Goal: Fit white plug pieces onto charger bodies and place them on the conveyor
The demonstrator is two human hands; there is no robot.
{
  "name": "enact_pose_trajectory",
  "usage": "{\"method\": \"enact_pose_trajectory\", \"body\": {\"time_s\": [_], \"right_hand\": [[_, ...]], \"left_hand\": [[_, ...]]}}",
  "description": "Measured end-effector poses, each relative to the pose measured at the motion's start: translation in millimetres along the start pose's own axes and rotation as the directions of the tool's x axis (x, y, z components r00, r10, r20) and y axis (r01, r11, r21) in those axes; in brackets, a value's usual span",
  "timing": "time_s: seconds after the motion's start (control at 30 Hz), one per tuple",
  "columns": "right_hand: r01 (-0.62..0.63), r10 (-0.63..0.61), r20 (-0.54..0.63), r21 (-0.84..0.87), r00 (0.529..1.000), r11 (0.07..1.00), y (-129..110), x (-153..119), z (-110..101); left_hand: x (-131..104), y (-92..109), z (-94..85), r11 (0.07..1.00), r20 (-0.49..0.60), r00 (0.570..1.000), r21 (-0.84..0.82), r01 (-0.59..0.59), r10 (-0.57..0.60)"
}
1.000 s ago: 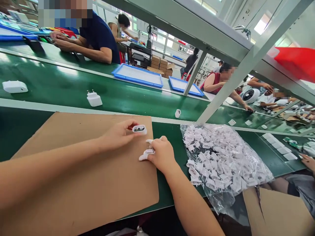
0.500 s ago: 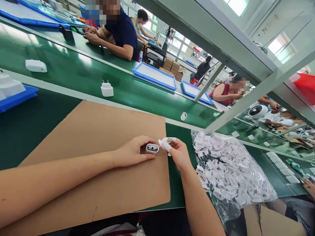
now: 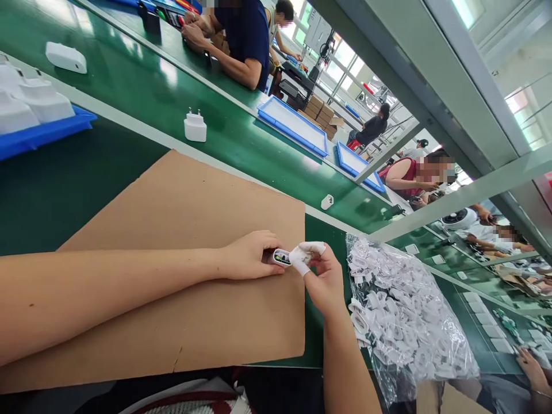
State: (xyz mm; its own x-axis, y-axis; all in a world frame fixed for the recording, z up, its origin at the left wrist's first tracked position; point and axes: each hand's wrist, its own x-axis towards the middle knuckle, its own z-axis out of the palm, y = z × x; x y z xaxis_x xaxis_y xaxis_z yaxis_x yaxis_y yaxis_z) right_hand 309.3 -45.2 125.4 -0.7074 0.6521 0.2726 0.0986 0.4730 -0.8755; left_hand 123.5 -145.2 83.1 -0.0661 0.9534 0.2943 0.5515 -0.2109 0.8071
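Observation:
My left hand (image 3: 252, 256) is wrapped round a white charger housing (image 3: 281, 257) low over a sheet of brown cardboard (image 3: 224, 316). The housing's open end faces right, with green and dark electronics showing inside. White finger cots cover the thumb and a fingertip of my right hand (image 3: 317, 270). Pinched between them is a small white plug cap (image 3: 296, 256), mostly hidden by the cots, right at the housing's open end. Whether the two parts touch I cannot tell. Right of that hand lies a clear plastic bag (image 3: 409, 322) full of white plug caps.
On the green conveyor (image 3: 142, 109) stand a white charger (image 3: 195, 126), another white charger (image 3: 66, 57) and a small white housing (image 3: 327, 202). A blue tray (image 3: 77, 123) of white chargers sits at left. A slanting metal post (image 3: 457, 201) rises at right. Co-workers sit across the belt.
My right hand has brought the white plug cap up against the housing's open end, narrowing the gap. The left hand keeps its hold. The camera view has tilted and shifted.

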Motion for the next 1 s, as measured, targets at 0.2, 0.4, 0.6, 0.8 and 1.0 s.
{"method": "enact_pose_trajectory", "body": {"time_s": [0.2,0.4,0.6,0.8,1.0], "right_hand": [[0.319,-0.322,0.055,-0.366,0.945,0.874,-0.9,-1.0,9.2],[0.425,-0.407,0.138,-0.42,0.903,0.802,3.4,3.0,14.3],[0.457,-0.43,0.166,-0.438,0.887,0.774,2.3,4.7,17.3],[0.462,-0.408,0.221,-0.513,0.886,0.724,-1.5,8.3,15.3],[0.423,-0.352,0.236,-0.562,0.906,0.711,-8.9,7.3,15.5]], "left_hand": [[1.9,-1.8,-0.1,1.0,0.004,1.0,-0.015,-0.004,0.005],[2.7,-5.5,1.0,0.999,0.015,1.0,-0.043,-0.01,0.011],[3.0,-9.2,2.3,0.999,0.005,1.0,-0.044,-0.015,0.015],[1.9,-11.1,2.3,0.998,0.001,1.0,-0.056,-0.025,0.025],[1.9,-7.5,-0.2,0.998,0.018,1.0,-0.058,-0.022,0.023]]}}
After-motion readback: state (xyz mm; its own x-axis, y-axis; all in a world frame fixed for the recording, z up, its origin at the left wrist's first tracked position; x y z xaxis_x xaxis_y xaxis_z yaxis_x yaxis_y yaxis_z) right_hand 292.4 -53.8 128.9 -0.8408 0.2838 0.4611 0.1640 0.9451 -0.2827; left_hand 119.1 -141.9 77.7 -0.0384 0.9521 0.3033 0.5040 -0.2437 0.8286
